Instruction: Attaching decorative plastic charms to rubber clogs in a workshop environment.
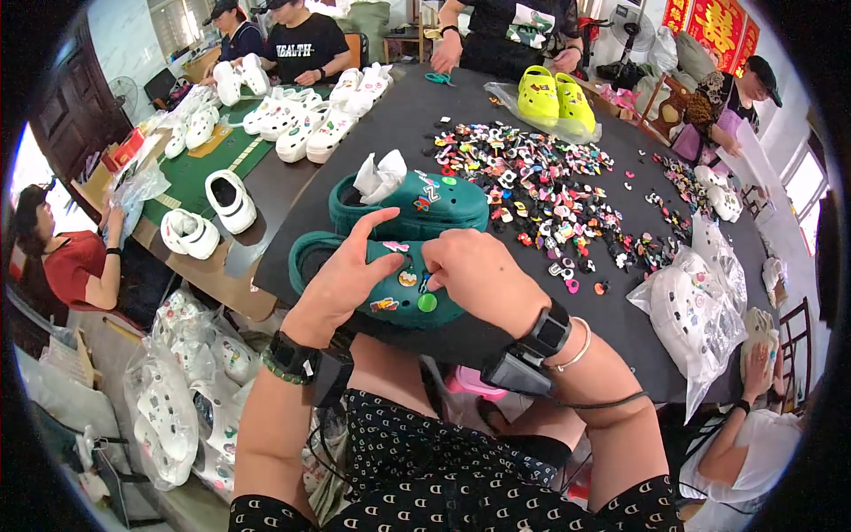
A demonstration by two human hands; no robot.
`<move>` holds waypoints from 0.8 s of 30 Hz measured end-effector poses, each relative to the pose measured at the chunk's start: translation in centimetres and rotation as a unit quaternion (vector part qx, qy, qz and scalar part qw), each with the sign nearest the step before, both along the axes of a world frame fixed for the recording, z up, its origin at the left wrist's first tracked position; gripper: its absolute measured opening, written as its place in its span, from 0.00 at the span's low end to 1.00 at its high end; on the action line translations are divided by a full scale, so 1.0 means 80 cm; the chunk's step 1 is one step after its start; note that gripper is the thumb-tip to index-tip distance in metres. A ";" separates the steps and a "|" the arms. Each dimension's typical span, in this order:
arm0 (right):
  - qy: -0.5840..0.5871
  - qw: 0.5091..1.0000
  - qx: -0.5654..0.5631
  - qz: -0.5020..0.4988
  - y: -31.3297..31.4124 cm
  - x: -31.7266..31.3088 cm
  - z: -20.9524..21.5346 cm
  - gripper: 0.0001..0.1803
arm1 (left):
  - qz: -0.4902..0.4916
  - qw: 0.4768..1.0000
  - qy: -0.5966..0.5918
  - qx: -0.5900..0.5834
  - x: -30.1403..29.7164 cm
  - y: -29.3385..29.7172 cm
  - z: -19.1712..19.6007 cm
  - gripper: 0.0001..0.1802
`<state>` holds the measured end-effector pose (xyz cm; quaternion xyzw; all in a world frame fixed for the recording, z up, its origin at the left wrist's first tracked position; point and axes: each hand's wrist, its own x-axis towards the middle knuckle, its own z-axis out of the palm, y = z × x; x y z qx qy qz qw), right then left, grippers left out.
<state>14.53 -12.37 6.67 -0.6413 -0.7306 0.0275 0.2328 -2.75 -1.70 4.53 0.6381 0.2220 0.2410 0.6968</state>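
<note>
My left hand point(347, 270) grips a teal clog point(390, 297) at the near edge of the black table point(620, 328), thumb stretched over its top. My right hand point(479, 275) presses its fingertips onto the clog's upper, where small coloured charms are fixed. A second teal clog point(417, 206), stuffed with white paper, lies just behind the first and carries charms too. A heap of loose coloured charms point(541, 191) spreads over the table to the right of both clogs.
A yellow pair of clogs point(554, 97) rests on a plastic bag at the far side. White clogs point(301, 120) line the green mat to the left. Bagged white clogs point(696, 319) lie at the right edge and on the floor at the left. Other people sit around the table.
</note>
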 end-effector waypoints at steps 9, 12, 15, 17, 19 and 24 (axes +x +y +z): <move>-0.015 1.000 0.000 -0.024 0.030 0.012 -0.004 0.28 | 0.002 1.000 0.022 0.014 -0.001 -0.009 0.005 0.31; 0.061 0.988 -0.145 -0.002 0.034 0.015 -0.007 0.30 | -0.009 0.999 0.019 0.045 -0.001 -0.011 0.002 0.31; 0.065 0.992 -0.110 -0.006 0.032 0.010 -0.022 0.31 | -0.014 0.995 0.020 0.094 0.000 -0.013 0.003 0.30; 0.042 0.993 -0.085 -0.064 0.027 0.005 -0.024 0.30 | -0.019 0.994 0.018 0.110 0.005 -0.012 0.002 0.30; 0.053 0.994 -0.079 -0.046 0.026 0.013 -0.027 0.30 | -0.013 0.981 0.023 0.192 0.008 -0.008 -0.001 0.29; 0.139 0.989 -0.043 0.034 0.020 0.040 -0.048 0.30 | 0.020 0.955 0.072 0.288 0.010 -0.002 -0.001 0.26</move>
